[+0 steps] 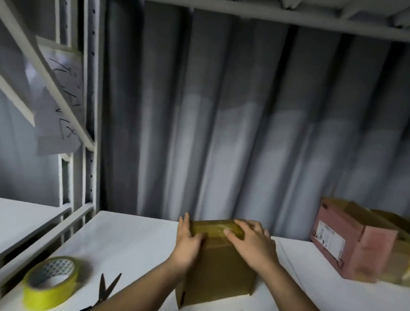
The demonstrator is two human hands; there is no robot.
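1. Nearest the viewer, at about 8 o'clock from the cardboard box (218, 269), a pair of scissors (108, 287) lay on the white shelf top (128, 243), blades parted and pointing to 12 o'clock. The handles were partly hidden by the left forearm.
2. Just beside the scissors, at their 9 o'clock, a roll of yellow tape (50, 282) rested on the same surface, tipped so that its patterned core showed.
3. The cardboard box stood upright on the shelf top, in the middle, with glossy tape across its top face.
4. The left hand (188, 241) lay against the box's side at 9 o'clock, fingers straight and close together pointing to 12, thumb resting on the taped top edge.
5. The right hand (250, 243) lay flat on the top from 3 o'clock, fingers slightly spread and pressing the tape; it did not grasp the box.
6. Well apart, at 2 o'clock from the box, a pinkish carton (348, 240) with a white label sat with its flaps open; what lay beyond it was blurred.
7. Farther back, at 12 o'clock, rose a grey corrugated wall (227, 120).
8. At 10 o'clock, a handwritten paper sheet (58, 106) hung by the rack upright (91, 81); the writing was unreadable.
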